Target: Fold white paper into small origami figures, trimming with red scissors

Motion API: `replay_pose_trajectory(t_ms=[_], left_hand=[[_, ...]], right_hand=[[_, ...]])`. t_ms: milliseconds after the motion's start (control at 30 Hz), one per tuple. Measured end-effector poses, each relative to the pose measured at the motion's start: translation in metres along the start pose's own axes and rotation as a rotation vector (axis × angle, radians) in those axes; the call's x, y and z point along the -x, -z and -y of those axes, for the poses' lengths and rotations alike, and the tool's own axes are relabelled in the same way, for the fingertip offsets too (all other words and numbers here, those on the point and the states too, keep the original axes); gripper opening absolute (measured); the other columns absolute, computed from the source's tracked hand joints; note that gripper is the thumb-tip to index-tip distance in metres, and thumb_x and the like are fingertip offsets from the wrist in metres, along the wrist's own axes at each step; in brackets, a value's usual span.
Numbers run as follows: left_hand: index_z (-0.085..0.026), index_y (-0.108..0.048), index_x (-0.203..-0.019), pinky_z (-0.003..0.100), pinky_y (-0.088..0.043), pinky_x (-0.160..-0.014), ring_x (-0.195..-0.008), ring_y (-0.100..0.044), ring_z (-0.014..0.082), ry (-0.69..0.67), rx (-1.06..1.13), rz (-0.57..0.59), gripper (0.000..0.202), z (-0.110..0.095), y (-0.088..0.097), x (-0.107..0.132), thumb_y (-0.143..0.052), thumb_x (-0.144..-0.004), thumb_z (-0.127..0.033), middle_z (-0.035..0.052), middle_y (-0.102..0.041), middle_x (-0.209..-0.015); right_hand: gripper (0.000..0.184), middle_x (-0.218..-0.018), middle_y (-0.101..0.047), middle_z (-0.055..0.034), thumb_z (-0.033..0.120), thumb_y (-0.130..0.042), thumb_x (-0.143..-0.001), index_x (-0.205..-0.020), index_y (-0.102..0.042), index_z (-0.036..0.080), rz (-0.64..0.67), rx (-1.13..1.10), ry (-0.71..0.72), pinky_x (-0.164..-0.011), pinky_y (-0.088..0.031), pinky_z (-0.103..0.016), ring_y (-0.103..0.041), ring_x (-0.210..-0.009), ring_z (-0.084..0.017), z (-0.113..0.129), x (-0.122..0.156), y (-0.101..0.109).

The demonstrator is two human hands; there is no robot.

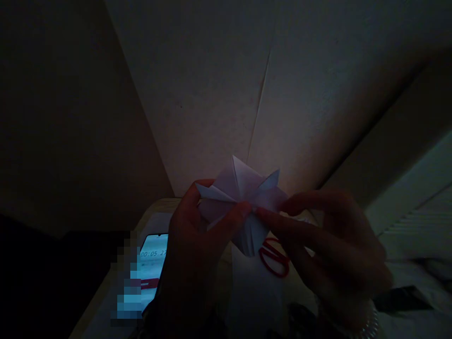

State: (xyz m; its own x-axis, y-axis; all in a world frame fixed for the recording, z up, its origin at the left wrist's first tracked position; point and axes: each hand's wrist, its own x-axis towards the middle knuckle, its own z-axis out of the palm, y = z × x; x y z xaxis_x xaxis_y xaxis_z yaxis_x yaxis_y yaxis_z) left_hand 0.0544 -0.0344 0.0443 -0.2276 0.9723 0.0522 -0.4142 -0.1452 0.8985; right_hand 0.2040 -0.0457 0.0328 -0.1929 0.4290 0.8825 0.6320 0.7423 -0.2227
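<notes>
A white folded-paper piece [243,188] with several pointed flaps is held up above the table. My left hand [201,235] grips it from the left, its thumb pressed near the middle of the folds and its fingers behind. From the right, my right hand [328,235] is closed on the paper's right side, with fingertips touching near the centre and at the right edge. Below the paper lies a pair of scissors with red handles [275,263]; the blades cannot be made out. The light is dim.
A phone [153,268] with a lit screen showing timer digits lies on the table at the left, partly behind my left wrist. A white sheet [256,301] lies under my hands. A wall [208,94] rises directly behind the table.
</notes>
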Motion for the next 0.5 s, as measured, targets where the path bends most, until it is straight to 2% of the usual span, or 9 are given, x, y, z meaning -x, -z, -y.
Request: replay_pose_trajectory(t_ms=[267,367,500], left_hand=[[-0.021,-0.066,-0.084,0.016,-0.053,-0.054,-0.06,-0.066,0.0106,0.031,-0.002,0.011,0.026,-0.0006,-0.0002,-0.0003,-0.081,-0.062,-0.019,-0.0047,-0.072,-0.068],[-0.021,-0.066,-0.078,0.014,-0.051,-0.051,-0.058,-0.064,0.0096,0.01,-0.011,-0.002,0.024,0.0001,0.0008,-0.0014,-0.082,-0.06,-0.018,-0.0059,-0.071,-0.065],[-0.022,-0.065,-0.082,0.019,-0.052,-0.054,-0.064,-0.065,0.0131,0.036,0.0,0.047,0.024,0.0025,0.0021,-0.0024,-0.081,-0.063,-0.02,-0.0034,-0.071,-0.071]], right_hand=[[0.033,-0.098,-0.062,-0.0009,0.006,-0.068,-0.081,-0.106,-0.074,0.028,-0.008,0.005,0.026,-0.068,-0.051,-0.034,-0.059,-0.082,-0.017,-0.0002,-0.001,0.0],[0.033,-0.098,-0.061,-0.0005,0.006,-0.067,-0.083,-0.106,-0.072,0.029,0.011,0.045,0.027,-0.068,-0.05,-0.035,-0.058,-0.083,-0.017,0.0005,-0.0008,0.0006],[0.032,-0.102,-0.059,-0.0024,0.011,-0.063,-0.085,-0.111,-0.07,0.027,0.06,0.03,0.035,-0.071,-0.05,-0.037,-0.057,-0.087,-0.019,-0.0002,-0.0004,0.0044]])
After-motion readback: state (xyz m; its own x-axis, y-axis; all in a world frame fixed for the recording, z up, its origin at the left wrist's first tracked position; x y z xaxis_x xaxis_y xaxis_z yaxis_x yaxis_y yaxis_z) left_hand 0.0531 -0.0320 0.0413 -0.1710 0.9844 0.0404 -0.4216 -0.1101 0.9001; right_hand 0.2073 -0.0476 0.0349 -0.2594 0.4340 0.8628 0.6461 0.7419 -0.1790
